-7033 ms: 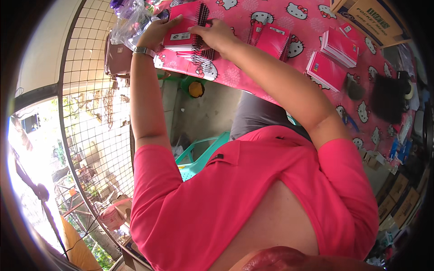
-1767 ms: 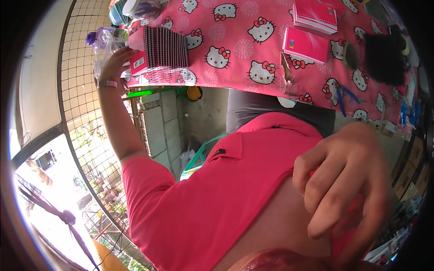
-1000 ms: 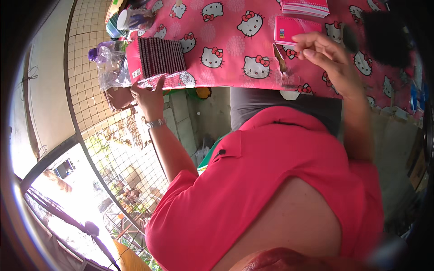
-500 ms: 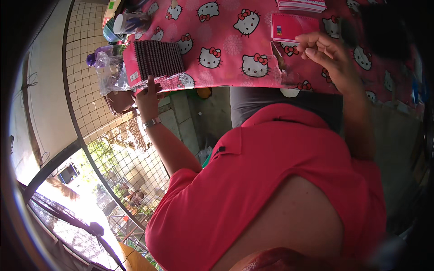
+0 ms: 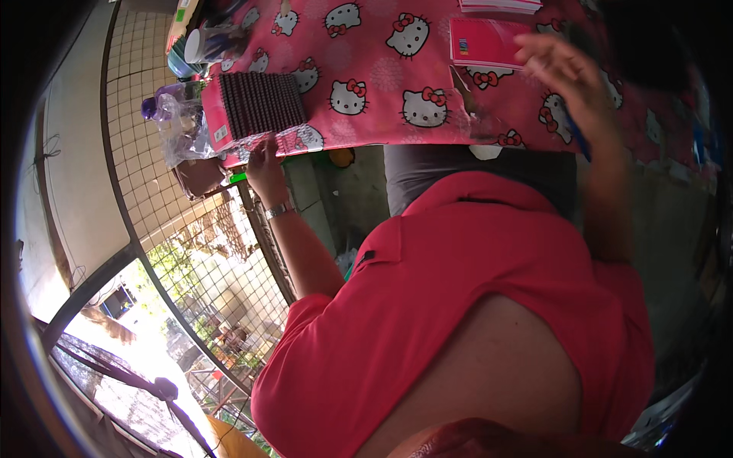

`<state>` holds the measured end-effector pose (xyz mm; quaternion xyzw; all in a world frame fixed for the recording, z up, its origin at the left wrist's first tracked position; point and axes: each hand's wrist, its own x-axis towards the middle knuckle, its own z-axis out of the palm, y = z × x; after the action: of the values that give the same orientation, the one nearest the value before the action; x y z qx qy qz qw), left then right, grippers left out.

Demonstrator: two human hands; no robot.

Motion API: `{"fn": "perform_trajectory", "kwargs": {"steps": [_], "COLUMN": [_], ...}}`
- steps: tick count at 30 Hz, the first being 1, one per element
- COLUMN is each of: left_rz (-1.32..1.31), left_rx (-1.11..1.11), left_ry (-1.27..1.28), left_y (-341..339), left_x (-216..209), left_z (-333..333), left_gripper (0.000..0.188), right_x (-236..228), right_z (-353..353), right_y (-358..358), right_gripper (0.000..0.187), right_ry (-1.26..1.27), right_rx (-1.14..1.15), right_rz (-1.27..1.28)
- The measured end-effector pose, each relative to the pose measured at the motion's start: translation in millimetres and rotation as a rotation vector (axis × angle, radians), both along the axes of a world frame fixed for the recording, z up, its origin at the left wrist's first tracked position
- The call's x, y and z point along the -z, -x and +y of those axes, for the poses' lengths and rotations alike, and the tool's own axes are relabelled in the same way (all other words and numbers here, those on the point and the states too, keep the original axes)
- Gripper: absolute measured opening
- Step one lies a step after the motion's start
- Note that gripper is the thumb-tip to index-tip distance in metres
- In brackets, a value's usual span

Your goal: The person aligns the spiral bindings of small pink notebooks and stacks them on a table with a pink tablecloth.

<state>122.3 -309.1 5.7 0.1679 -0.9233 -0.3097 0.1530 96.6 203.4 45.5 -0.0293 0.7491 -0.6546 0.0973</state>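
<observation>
A stack of spiral notebooks (image 5: 263,104) with dark bindings and pink covers stands at the table's left. My left hand (image 5: 264,172) is at the table edge just below it, fingers partly extended toward the stack's near corner; it grips nothing I can see. At the far right, a pink spiral notebook (image 5: 485,44) lies flat. My right hand (image 5: 566,76), blurred, reaches over its right side with fingers apart. A slim blue pen-like thing (image 5: 578,139) shows beside my right wrist; whether the hand touches it is hidden.
More pink notebooks (image 5: 500,6) are piled at the far edge. Left of the stack are crumpled clear plastic (image 5: 182,126) and a white cup (image 5: 197,46) on its side. A wire mesh screen (image 5: 145,114) borders the left. The patterned pink tablecloth (image 5: 374,126) has a torn patch.
My left hand has shifted right and slightly down, its index finger no longer reaching up the stack. My right hand has turned, fingers spreading over the notebook; the blue pen-like thing now shows.
</observation>
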Motion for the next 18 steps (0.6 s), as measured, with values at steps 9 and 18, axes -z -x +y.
{"fn": "perform_trajectory", "kwargs": {"steps": [9, 18], "left_rz": [-0.109, 0.149], "left_rx": [-0.119, -0.267], "left_ry": [-0.213, 0.174], "left_y": [3, 2], "left_x": [21, -17], "left_z": [-3, 8], "left_gripper": [0.045, 0.051], "right_x": [142, 101], "right_z": [177, 137], "right_y": [57, 74], "right_gripper": [0.04, 0.043], "right_ry": [-1.369, -1.411], "right_rx": [0.422, 0.424], "right_rz": [0.171, 0.056]}}
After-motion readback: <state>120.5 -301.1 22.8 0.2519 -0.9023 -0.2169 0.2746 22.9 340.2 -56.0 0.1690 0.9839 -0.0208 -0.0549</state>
